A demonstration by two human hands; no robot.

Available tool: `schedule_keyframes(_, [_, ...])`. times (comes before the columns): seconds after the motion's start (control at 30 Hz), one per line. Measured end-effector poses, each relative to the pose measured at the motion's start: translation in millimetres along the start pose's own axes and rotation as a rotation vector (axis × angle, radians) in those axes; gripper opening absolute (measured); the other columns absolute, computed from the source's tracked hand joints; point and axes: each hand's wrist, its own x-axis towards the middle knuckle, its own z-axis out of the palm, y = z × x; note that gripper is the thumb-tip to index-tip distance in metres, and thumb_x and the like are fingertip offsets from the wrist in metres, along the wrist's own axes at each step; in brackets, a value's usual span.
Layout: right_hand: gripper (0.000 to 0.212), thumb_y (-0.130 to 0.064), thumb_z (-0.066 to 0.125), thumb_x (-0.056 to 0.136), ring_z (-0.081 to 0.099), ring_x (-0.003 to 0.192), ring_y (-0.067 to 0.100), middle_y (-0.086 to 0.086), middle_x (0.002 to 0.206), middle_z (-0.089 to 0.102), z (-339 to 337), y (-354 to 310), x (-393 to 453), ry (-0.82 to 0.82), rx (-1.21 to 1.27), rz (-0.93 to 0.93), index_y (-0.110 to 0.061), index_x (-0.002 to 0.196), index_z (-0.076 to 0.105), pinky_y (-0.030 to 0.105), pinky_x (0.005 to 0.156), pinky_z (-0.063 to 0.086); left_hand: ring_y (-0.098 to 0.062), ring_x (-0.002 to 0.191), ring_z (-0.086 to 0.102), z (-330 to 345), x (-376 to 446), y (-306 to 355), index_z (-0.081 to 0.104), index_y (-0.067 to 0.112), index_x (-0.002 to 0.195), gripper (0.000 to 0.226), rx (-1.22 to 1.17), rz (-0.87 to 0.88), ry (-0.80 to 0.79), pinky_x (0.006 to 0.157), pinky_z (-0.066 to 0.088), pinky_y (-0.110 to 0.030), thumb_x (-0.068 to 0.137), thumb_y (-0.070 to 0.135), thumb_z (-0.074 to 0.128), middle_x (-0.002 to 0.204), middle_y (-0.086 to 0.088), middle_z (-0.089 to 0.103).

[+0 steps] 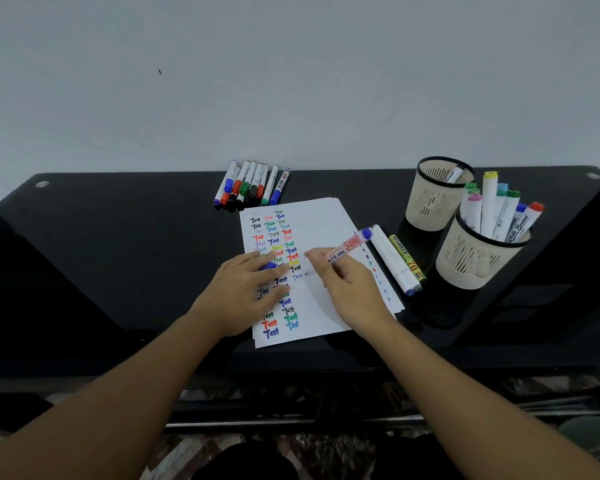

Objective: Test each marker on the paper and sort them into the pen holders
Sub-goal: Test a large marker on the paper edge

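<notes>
A white paper (321,220) covered with coloured "Test" words lies on the black table (136,237). My right hand (347,285) grips a blue marker (349,245) with a red-and-white label, its tip down on the paper beside a faint "Test". My left hand (246,289) rests on the paper's left part and holds the blue cap (269,266) between its fingers. Several markers (252,183) lie in a row behind the paper. The far pen holder (430,202) holds one marker. The near pen holder (471,261) holds several.
Three markers (399,261), two white and one yellow, lie side by side between the paper and the near holder. A white wall rises right behind the table. The table's front edge runs below my wrists.
</notes>
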Motion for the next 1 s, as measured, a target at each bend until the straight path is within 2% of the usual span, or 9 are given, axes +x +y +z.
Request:
schedule_keyframes(0.13, [0.016,-0.042,0.060,0.102,0.069,0.092,0.007,-0.010,0.095,0.072,-0.3,7.0,-0.9,0.034,-0.087,0.007,-0.033,0.113,0.068,0.036,0.089,0.057,-0.011,0.153,0.017,-2.2,-1.5,0.1,0.039,0.048,0.151,0.079,-0.021,-0.013,-0.015,0.125,0.012,-0.040,0.084,0.088,0.029,0.164,0.015,0.025])
schedule_keyframes(0.23, [0.008,-0.038,0.068,0.098,0.071,0.094,0.008,-0.013,0.096,0.074,1.1,11.7,-1.9,0.028,-0.057,0.002,-0.032,0.103,0.069,0.042,0.090,0.058,-0.011,0.153,0.014,-6.4,-1.9,2.9,0.036,0.048,0.152,0.086,-0.029,-0.020,-0.054,0.124,0.009,-0.039,0.079,0.092,0.035,0.165,0.015,0.022])
schedule_keyframes(0.33, [0.012,-0.045,0.065,0.099,0.069,0.093,0.006,-0.014,0.094,0.073,4.0,14.9,-1.8,-0.009,-0.140,0.018,-0.034,0.100,0.068,0.042,0.090,0.057,-0.011,0.153,0.013,-9.6,-2.2,5.1,0.036,0.047,0.152,0.088,-0.035,-0.030,-0.082,0.123,0.008,-0.039,0.076,0.092,0.039,0.165,0.016,0.020])
schedule_keyframes(0.5, [0.025,-0.048,0.053,0.104,0.064,0.098,0.006,-0.016,0.101,0.069,4.6,14.8,1.2,-0.071,-0.252,0.040,-0.028,0.109,0.067,0.039,0.094,0.054,-0.011,0.153,0.013,-9.1,-1.9,5.0,0.035,0.047,0.152,0.093,-0.024,-0.038,-0.085,0.123,0.009,-0.039,0.073,0.096,0.034,0.165,0.015,0.021])
schedule_keyframes(0.6, [0.024,-0.047,0.052,0.105,0.063,0.099,0.006,-0.016,0.102,0.069,5.2,16.3,2.0,-0.073,-0.272,0.022,-0.029,0.111,0.067,0.037,0.093,0.054,-0.012,0.153,0.014,-8.8,-1.6,4.7,0.034,0.047,0.152,0.100,-0.020,-0.034,-0.089,0.123,0.009,-0.040,0.068,0.100,0.026,0.165,0.015,0.021])
schedule_keyframes(0.77, [0.027,-0.048,0.053,0.104,0.064,0.096,0.005,-0.015,0.101,0.070,6.5,17.1,4.4,-0.079,-0.329,0.034,-0.028,0.109,0.070,0.035,0.091,0.054,-0.011,0.153,0.013,-9.3,-2.2,6.3,0.034,0.047,0.153,0.091,-0.009,-0.040,-0.089,0.124,0.009,-0.040,0.074,0.094,0.035,0.166,0.014,0.021])
schedule_keyframes(1.0, [0.030,-0.048,0.052,0.104,0.064,0.095,0.008,-0.011,0.103,0.070,7.7,14.0,2.3,-0.079,-0.374,0.034,-0.025,0.112,0.070,0.033,0.088,0.055,-0.013,0.154,0.014,-10.4,-1.7,7.9,0.033,0.047,0.153,0.091,-0.004,-0.044,-0.103,0.124,0.010,-0.041,0.074,0.094,0.034,0.166,0.013,0.021])
